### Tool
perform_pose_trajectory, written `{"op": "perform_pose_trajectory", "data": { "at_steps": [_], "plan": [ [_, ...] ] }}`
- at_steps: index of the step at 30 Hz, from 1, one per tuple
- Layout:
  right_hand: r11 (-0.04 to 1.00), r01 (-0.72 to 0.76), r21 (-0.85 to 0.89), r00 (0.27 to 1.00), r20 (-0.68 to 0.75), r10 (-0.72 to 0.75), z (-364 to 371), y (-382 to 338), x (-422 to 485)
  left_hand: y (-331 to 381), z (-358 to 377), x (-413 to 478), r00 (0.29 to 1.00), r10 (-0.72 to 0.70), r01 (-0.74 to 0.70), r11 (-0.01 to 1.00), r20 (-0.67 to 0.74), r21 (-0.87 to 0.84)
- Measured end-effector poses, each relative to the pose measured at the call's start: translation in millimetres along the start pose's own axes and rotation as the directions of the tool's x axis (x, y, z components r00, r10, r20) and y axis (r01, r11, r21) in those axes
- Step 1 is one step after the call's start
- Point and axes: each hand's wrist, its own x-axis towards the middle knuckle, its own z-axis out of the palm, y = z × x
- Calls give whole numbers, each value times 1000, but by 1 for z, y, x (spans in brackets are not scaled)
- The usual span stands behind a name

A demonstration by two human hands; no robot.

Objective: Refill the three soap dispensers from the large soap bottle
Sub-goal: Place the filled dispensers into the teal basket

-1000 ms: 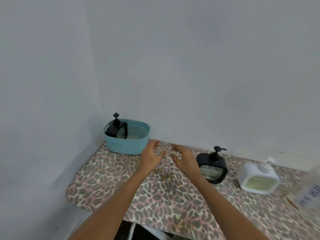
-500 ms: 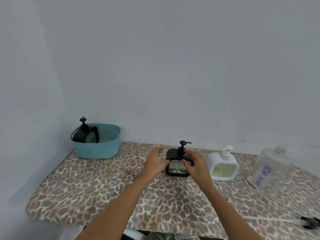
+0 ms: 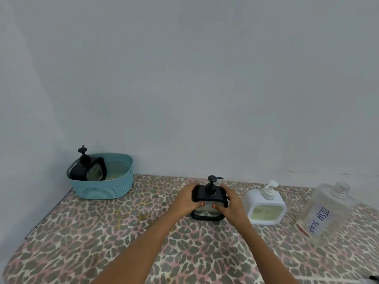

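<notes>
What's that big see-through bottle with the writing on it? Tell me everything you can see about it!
The big bottle is clear, plastic by its look. Its ribbed neck is open, no cap. A white label says DISH SOAP in blue handwritten letters, running sideways. It looks almost empty. It stands at the right end of the spotted table cover, right of the white soap dispenser, not touching it.

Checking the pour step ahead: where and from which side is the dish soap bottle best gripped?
The dish soap bottle: grip its broad body at the label, coming from the near side, since the white dispenser crowds its left. Its threaded neck looks uncapped, so keep it upright.
</notes>
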Motion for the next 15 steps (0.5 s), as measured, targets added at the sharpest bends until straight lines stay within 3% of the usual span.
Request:
{"op": "perform_pose_trajectory", "data": {
  "at_steps": [9,15],
  "plan": [
    [1000,11,1,1000,-10,-11,-2,-2,4,-3,0,-6,999,5,-8,999,-53,-52],
    [995,102,-19,995,12,-102,2,-35,10,-1,-34,-19,992,-1,-7,998,-125,-64]
  ]
}}
